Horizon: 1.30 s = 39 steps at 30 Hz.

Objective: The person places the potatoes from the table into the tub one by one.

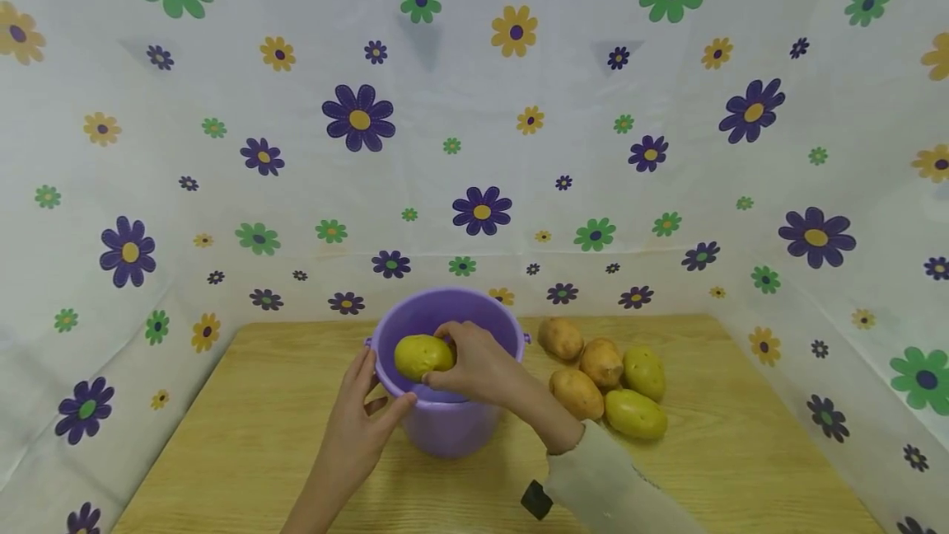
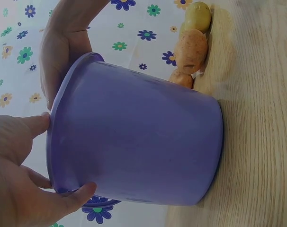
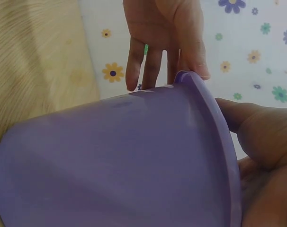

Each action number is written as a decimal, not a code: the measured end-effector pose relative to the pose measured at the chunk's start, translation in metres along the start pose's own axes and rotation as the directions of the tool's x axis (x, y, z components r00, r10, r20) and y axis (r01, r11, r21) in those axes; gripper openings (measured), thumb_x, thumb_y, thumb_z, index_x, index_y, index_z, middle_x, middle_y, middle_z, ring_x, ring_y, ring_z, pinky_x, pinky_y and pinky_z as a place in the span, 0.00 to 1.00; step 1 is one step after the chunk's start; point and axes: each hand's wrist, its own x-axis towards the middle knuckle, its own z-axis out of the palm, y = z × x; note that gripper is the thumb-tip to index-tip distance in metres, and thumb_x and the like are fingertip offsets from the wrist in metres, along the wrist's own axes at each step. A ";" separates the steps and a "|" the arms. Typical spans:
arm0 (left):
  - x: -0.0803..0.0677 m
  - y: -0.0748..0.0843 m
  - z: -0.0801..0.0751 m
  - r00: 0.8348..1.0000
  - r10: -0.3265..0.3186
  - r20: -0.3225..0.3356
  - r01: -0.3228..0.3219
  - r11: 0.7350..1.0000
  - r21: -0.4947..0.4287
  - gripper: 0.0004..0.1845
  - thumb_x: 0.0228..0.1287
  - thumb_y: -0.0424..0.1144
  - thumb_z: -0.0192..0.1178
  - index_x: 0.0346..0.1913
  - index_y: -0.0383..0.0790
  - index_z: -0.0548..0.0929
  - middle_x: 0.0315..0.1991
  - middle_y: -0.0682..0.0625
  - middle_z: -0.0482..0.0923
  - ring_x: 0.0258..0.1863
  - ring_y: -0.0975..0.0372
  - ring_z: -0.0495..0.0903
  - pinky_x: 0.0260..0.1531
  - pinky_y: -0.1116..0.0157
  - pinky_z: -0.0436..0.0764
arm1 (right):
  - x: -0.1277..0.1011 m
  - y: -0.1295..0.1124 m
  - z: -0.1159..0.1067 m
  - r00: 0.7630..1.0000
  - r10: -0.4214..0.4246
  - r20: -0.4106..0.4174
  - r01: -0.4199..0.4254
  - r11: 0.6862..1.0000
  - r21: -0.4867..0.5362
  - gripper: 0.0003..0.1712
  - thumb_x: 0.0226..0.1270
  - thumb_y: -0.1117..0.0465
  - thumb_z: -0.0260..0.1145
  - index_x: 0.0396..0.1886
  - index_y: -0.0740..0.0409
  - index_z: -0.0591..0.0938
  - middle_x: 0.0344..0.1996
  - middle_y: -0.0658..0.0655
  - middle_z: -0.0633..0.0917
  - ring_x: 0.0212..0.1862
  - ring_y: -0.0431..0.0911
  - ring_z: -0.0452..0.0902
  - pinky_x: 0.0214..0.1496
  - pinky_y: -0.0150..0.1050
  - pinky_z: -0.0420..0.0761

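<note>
The right hand [image 1: 474, 365] held a yellow potato [image 1: 423, 356] over the mouth of the purple bucket [image 1: 445, 419], its fingers curled round the far and top sides of the potato and its thumb under the near side, so the potato sat just inside the rim line. The left hand [image 1: 361, 419] touched the bucket's near left edge: in the left wrist view its thumb [image 2: 79, 195] and forefinger [image 2: 32, 124] pressed against the rim from either side, the fingers only lightly bent (a steadying touch rather than a full grip). In the right wrist view the left hand's fingers [image 3: 136, 61] hung straight beside the rim while the right hand's own fingers stood over the opening; the potato itself was hidden there by the bucket wall.

The bucket stood upright on a wooden table [image 1: 222, 452]. To the right of the right hand's wrist lay a heap of five potatoes [image 1: 604, 381], some brown, some yellow-green, touching one another and well apart from the bucket. A flowered sheet [image 1: 474, 147] covered the walls behind and at both sides.
</note>
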 end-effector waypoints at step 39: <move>-0.003 0.004 0.006 0.999 0.027 -0.027 -0.026 0.999 0.024 0.52 0.68 0.42 0.70 0.81 0.28 0.47 0.83 0.35 0.39 0.73 0.40 0.64 0.63 0.59 0.81 | -0.019 0.011 -0.013 0.974 -0.226 -0.007 0.225 0.966 0.127 0.26 0.75 0.52 0.68 0.65 0.62 0.81 0.54 0.54 0.86 0.50 0.46 0.82 0.53 0.42 0.87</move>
